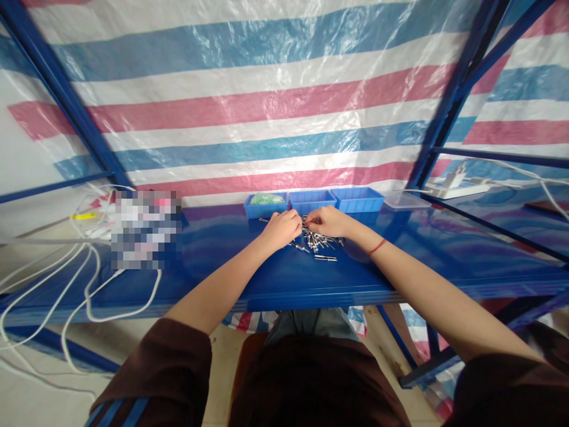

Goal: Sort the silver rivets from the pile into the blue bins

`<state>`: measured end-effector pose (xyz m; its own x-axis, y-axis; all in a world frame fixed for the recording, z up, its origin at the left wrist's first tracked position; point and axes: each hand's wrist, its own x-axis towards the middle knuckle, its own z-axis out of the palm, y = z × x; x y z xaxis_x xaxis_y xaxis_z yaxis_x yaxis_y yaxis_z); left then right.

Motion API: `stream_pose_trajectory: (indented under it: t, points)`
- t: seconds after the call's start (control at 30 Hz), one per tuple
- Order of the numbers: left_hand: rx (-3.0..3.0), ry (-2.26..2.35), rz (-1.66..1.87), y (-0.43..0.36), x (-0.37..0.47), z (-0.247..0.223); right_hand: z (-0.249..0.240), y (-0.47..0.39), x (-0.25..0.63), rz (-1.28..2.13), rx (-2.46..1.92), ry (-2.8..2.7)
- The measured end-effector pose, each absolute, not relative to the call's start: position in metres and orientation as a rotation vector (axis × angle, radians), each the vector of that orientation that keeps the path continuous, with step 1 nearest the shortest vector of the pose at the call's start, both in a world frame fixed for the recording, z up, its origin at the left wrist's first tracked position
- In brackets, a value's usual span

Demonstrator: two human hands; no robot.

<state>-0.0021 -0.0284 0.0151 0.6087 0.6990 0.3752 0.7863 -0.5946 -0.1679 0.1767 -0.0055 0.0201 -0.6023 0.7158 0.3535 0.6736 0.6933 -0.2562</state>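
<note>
A loose pile of thin, shiny metal pins [317, 239], resembling blind rivets, lies on the blue tabletop in front of me. My left hand [284, 228] is at the pile's left edge, its back toward me and its fingers curled down. What those fingers hold, if anything, is hidden. Over the upper right of the pile, my right hand [326, 222] has thumb and fingers drawn together in a pinch; any pin in it is too small to make out. Just nearer to me than the pile, a few pins [326, 258] lie side by side.
Behind my hands stand a blue bin [267, 209] with green contents, a middle blue bin [312, 201] and a right blue bin [358, 200]. A clear plastic lid [405, 200] lies farther right. White cables [91, 284] trail over the left edge. Blue posts frame the table [213, 261].
</note>
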Motion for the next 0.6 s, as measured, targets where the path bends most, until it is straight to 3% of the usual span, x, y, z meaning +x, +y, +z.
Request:
stream_pose_trajectory:
  t: [0.27,0.6]
  points:
    - [-2.556,-1.223,-0.479,-0.026,-0.004,0.015,0.015,-0.006,0.170,0.044,-0.970,-2.442]
    - [-2.653,-1.229,-0.906,-0.015,-0.008,0.008,0.016,-0.006,0.166,0.198,-1.006,-2.191]
